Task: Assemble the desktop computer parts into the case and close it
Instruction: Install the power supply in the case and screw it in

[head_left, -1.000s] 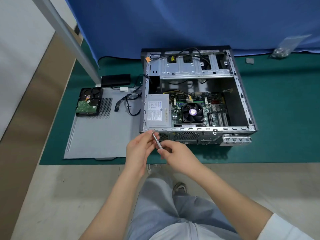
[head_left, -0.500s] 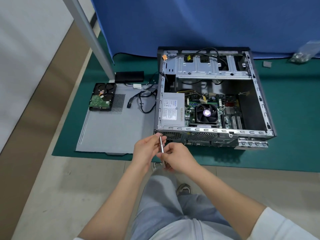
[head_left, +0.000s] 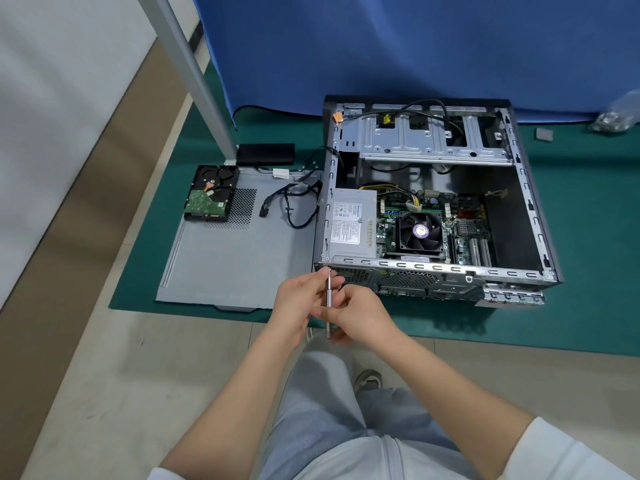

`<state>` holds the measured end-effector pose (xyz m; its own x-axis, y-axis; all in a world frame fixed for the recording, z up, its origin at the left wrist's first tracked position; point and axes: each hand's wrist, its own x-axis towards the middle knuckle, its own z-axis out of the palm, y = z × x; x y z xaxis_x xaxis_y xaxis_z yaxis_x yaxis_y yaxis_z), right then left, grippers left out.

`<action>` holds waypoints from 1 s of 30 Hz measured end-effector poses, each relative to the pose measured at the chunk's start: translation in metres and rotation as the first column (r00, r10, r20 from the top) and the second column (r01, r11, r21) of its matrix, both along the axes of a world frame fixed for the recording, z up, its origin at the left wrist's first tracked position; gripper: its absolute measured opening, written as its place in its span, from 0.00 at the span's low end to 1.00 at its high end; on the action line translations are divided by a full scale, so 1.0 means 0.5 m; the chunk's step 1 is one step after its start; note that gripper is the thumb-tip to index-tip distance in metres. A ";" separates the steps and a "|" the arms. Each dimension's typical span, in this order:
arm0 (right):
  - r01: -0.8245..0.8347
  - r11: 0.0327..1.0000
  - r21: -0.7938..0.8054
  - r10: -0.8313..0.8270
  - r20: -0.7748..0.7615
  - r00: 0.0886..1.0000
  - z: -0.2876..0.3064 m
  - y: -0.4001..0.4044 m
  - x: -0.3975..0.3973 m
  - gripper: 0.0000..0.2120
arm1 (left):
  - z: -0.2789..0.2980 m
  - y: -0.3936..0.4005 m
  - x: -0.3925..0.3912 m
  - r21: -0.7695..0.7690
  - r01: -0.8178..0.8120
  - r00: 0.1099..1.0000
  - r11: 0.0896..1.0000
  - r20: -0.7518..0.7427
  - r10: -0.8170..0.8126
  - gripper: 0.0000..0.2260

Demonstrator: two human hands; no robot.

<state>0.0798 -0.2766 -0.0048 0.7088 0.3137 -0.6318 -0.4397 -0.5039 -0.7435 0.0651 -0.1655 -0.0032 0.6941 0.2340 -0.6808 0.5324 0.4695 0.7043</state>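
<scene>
The open computer case (head_left: 530, 209) lies on its side on a green mat, showing the power supply (head_left: 349, 225), the motherboard and the CPU fan (head_left: 420, 232). Its grey side panel (head_left: 228, 261) lies flat to the left with a hard drive (head_left: 210, 192) and black cables (head_left: 294, 202) on it. In front of the case's near left corner, my right hand (head_left: 363, 315) grips a thin silver screwdriver (head_left: 328, 303) that stands nearly upright. My left hand (head_left: 299, 301) pinches its upper end near the tip.
A grey metal post (head_left: 194, 77) slants down to the mat's back left beside a small black box (head_left: 266, 153). A blue cloth (head_left: 398, 46) hangs behind the case. A clear bag of screws (head_left: 613, 117) and a small grey square (head_left: 544, 134) lie at the back right.
The screwdriver has turned from a slant to nearly upright between my hands. The view has shifted, so the case sits further right in the frame.
</scene>
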 end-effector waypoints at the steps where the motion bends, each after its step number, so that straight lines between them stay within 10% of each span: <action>1: -0.001 1.000 0.009 0.001 -0.007 1.000 0.000 0.000 0.000 0.15 | 0.001 0.000 0.000 0.002 0.003 1.000 1.000 0.000 -0.003 0.07; 30: 0.182 0.958 0.222 -0.118 -0.271 0.955 0.017 0.007 -0.003 0.03 | 0.024 0.006 0.003 0.125 0.142 0.985 0.982 -0.115 -0.128 0.06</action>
